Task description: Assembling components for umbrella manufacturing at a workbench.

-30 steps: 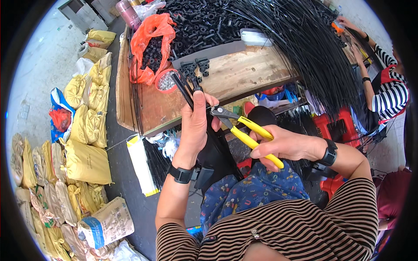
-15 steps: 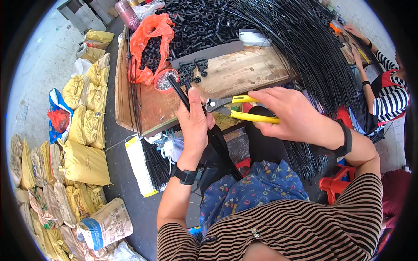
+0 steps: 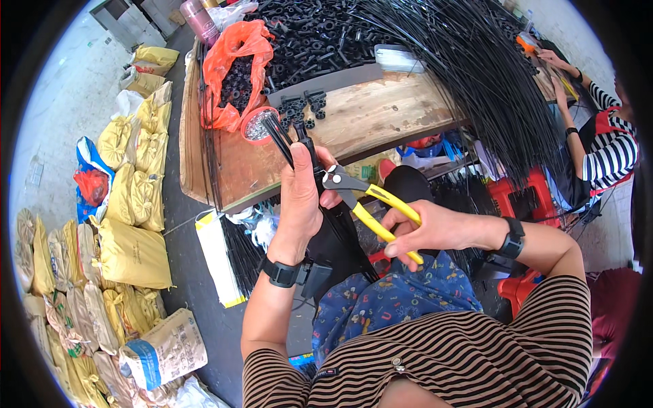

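- Left hand (image 3: pixel 303 197): raised in front of the chest, its grip wrapped tight round a bundle of black cable ties (image 3: pixel 299 146); the bundle's upper ends stand clear above the fist, and more black strips hang below the wrist toward the lap.
- Long axis of the bundle: close to upright in this view, leaning a little to the person's left at the top, so it runs roughly across the line of the tool.
- Right hand (image 3: pixel 425 231): its grip folded round the yellow handles of a pair of cutting pliers (image 3: pixel 367 204), the two handles spread somewhat apart.
- Pliers' steel head: points up and to the person's left, lying just beside the left thumb and against the bundle at the level of the fist; whether the blades stand apart or together on a tie cannot be told.
- Governing relation: the bundle lies to the left of the right hand, directly ahead of the tool's nose; the left hand is on it, the right reaches it only through the pliers.
- Setting: a wooden desk (image 3: pixel 381 115) lies beyond both hands, carrying a small red bowl (image 3: pixel 257 126) and a heap of black parts (image 3: pixel 320 34).
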### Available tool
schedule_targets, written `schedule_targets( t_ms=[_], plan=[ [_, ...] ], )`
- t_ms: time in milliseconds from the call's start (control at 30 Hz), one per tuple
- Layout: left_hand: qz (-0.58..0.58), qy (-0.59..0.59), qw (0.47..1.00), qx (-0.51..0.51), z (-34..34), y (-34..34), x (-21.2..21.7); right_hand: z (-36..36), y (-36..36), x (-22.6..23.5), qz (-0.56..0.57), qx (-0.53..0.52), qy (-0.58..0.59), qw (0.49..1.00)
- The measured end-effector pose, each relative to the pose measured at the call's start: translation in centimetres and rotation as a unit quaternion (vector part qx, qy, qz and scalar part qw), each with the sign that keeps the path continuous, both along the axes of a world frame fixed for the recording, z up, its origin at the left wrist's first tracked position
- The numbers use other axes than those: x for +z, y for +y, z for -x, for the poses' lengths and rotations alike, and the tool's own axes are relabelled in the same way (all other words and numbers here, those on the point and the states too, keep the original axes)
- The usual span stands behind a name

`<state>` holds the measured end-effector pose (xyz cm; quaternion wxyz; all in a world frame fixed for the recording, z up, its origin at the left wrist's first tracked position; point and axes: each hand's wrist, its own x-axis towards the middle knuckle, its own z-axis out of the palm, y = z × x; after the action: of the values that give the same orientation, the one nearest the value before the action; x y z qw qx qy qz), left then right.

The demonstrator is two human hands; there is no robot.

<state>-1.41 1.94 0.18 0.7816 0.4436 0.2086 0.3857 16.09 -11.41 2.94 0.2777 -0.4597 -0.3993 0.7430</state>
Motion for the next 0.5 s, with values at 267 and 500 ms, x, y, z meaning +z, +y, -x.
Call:
schedule_targets(
  t_ms=[267,500],
  plan=[
    [-0.007,0.023,0.998,0.052,0.1,-0.3,0.0,1.1,0.0,-0.9,-0.221,-0.101,-0.237,0.941],
    [-0.009,0.024,0.996,0.084,-0.1,-0.5,0.1,-1.4,2.4,-0.7,-0.635,-0.083,-0.524,0.562]
  ],
)
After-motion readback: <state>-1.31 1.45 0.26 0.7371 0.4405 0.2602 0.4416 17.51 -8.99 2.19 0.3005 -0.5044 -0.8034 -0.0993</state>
